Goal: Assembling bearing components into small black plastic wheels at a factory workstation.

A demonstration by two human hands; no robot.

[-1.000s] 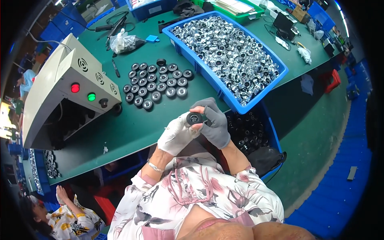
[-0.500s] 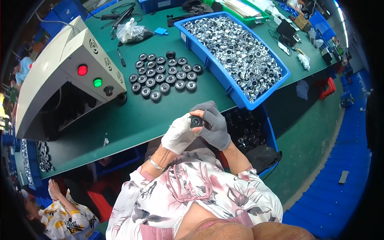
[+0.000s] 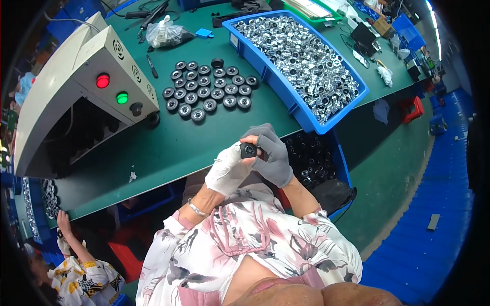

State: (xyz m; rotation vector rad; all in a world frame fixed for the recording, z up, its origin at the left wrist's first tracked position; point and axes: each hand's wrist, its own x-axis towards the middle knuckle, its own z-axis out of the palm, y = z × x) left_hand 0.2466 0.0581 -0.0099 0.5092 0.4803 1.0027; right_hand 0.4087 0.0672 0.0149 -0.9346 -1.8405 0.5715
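**Both hands pinched on one small black part at the table's near edge**

From my seat I see the green table [image 3: 168, 148] spread ahead. On its left stands a grey control box [image 3: 87, 86] with a red and a green lamp on its slanted face. Beyond the hands, well apart from them, rows of round black parts [image 3: 209, 89] lie flat on the table in a neat block. To their right a long blue bin [image 3: 301, 117] is heaped with shiny silver rings. A second blue bin [image 3: 341, 163] sits lower, just beside the right hand, and holds dark parts. A clear plastic bag [image 3: 166, 34] and a black pen lie near the far edge. At lower left another person's hand reaches into a tray. Nothing stands between my hands and the rows of parts.

The left hand [image 3: 227, 171], in a white glove, rises from a floral sleeve with a bracelet at the wrist. The right hand [image 3: 273, 155], in a grey glove, curls over from the right. The small black part [image 3: 248, 150] sits between them, just over the table's near edge. The fingers of both hands are clamped on it, thumbs and forefingers meeting around it.
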